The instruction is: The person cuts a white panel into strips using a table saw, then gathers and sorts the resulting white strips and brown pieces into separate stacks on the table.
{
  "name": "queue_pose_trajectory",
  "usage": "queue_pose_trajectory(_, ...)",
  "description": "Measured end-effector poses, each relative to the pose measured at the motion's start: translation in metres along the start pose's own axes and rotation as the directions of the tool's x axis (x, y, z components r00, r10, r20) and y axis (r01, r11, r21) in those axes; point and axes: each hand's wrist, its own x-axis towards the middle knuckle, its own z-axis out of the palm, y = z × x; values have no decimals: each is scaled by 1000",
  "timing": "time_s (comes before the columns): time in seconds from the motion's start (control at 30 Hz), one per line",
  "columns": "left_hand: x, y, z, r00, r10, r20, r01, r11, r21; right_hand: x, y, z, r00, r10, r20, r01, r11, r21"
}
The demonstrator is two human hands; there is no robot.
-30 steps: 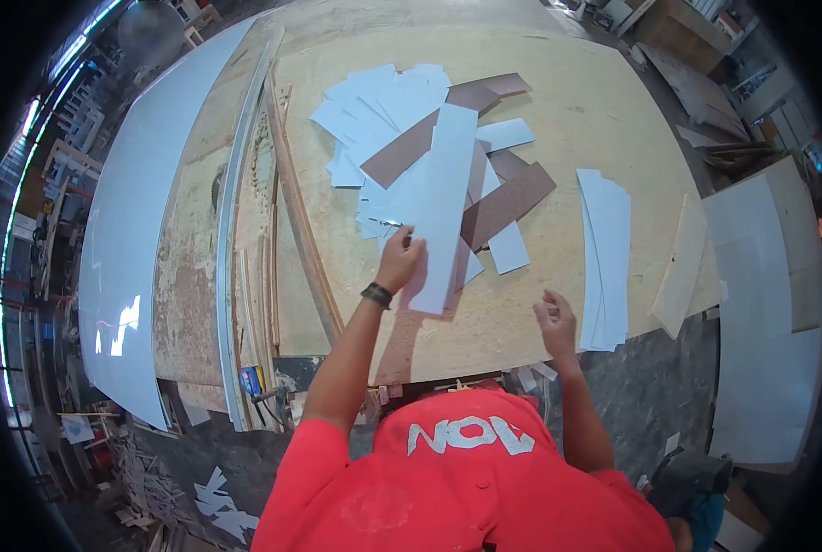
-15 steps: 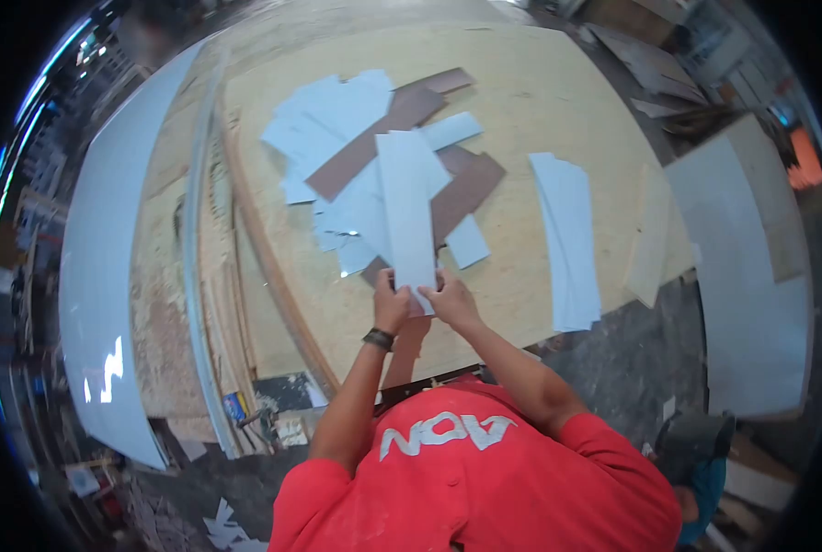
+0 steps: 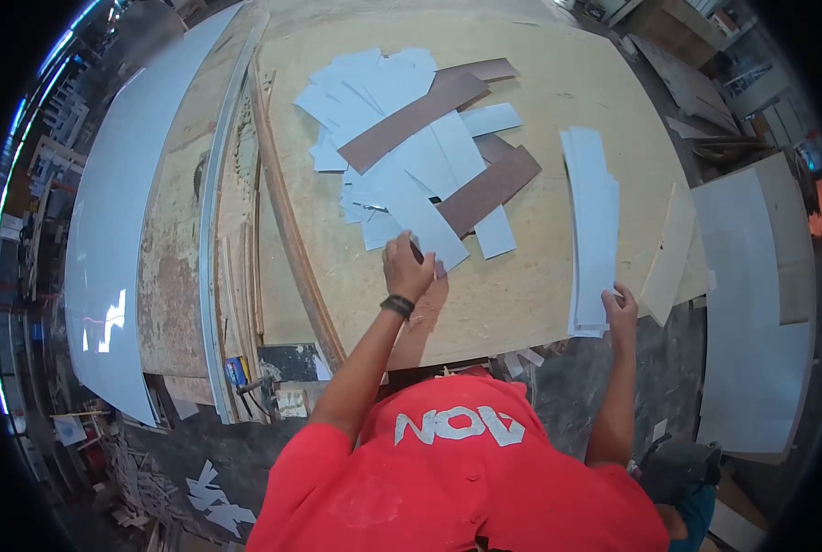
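Observation:
A loose pile of white strips (image 3: 443,152) with brown strips (image 3: 416,121) among them lies on the wooden tabletop. My left hand (image 3: 407,268) is at the pile's near edge, its fingers curled at the end of a white strip (image 3: 434,235); a dark patch shows between thumb and fingers. To the right, a narrow stack of white strips (image 3: 593,225) lies lengthwise, its layers slightly fanned. My right hand (image 3: 622,311) is at the stack's near right corner, thumb and finger bent at the edge of the top strip.
A pale thin board (image 3: 667,253) overhangs the table's right edge. Along the left run a wooden batten (image 3: 287,221), a metal rail (image 3: 211,239) and a glossy white sheet (image 3: 117,248). Larger panels (image 3: 751,294) stand at right. Offcuts (image 3: 216,497) litter the floor.
Both hands were together on one white strip over the pile. My right hand has moved right to the stack, where a strip now lies on top. The left has stayed near the pile.

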Motion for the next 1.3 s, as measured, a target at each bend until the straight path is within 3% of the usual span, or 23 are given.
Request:
queue_pose_trajectory(0.03,8,0,1,992,-62,-108,70,995,73,10,18,1,1000,-6,8,6,1000,0)
queue_pose_trajectory(0.07,15,6,-2,991,-68,-118,77,994,74,22,35,6,973,-175,-152,128,952,-279)
queue_pose_trajectory(0.1,22,16,-9,987,-155,-52,161,973,165,30,42,10,891,-375,-255,187,816,-547)
queue_pose_trajectory(0.13,26,19,-10,969,-246,6,236,937,258,28,26,21,890,-382,-247,197,814,-546)
queue_pose_trajectory(0.2,26,17,-7,974,-226,6,214,930,299,12,-2,62,974,-194,-120,190,981,-41)
queue_pose_trajectory(0.27,30,12,-1,981,-193,11,178,925,335,9,0,110,941,-339,6,339,941,21)
queue_pose_trajectory(0.33,26,2,-4,956,-268,124,276,959,-57,-10,-17,159,925,-338,171,327,941,91)
queue_pose_trajectory(0.37,20,1,-9,956,-267,124,274,960,-48,-23,-29,179,921,-293,256,279,956,90)
queue_pose_trajectory(0.43,-1,1,-25,937,-290,194,346,836,-426,-50,-55,209,908,-242,343,224,970,91)
queue_pose_trajectory(0.5,-27,-1,-32,935,-287,206,353,773,-526,-69,-79,226,861,-2,508,-29,998,53)
queue_pose_trajectory(0.57,-53,3,-38,955,-242,171,290,655,-698,-76,-76,236,853,-9,521,-23,998,54)
queue_pose_trajectory(0.6,-62,-10,-42,955,-243,168,289,655,-698,-78,-74,239,850,-13,526,-20,998,57)
queue_pose_trajectory(0.67,-72,-49,-54,743,-146,653,601,574,-556,-72,-77,218,820,-21,571,0,999,37)
queue_pose_trajectory(0.7,-79,-52,-64,741,-142,657,603,570,-558,-70,-78,203,813,-28,582,-22,997,79)
queue_pose_trajectory(0.77,-94,-45,-88,702,-127,701,703,282,-653,-68,-87,165,801,-66,595,-64,979,194)
queue_pose_trajectory(0.8,-99,-45,-99,701,-123,702,703,279,-654,-68,-98,143,797,-100,596,-81,960,269)
queue_pose_trajectory(0.87,-105,-45,-118,678,-26,735,735,41,-677,-68,-103,103,798,-131,588,-192,870,454)
queue_pose_trajectory(1.0,-104,-25,-126,668,-64,742,738,-74,-671,-71,-104,52,818,-229,527,-231,709,666)
queue_pose_trajectory(1.07,-114,-58,-87,683,203,701,699,-458,-549,-78,-102,57,829,-281,484,-252,585,771)
queue_pose_trajectory(1.1,-112,-36,-86,619,-8,785,727,-371,-577,-84,-101,67,809,-272,521,-298,574,763)
queue_pose_trajectory(1.2,-115,-8,-68,565,182,805,768,-473,-432,-115,-107,101,735,-127,666,-473,608,638)
queue_pose_trajectory(1.23,-116,3,-61,565,183,805,769,-470,-433,-127,-101,120,720,-60,691,-527,602,600)
queue_pose_trajectory(1.3,-119,16,-48,535,44,843,804,-331,-493,-152,-95,152,739,48,672,-447,781,436)
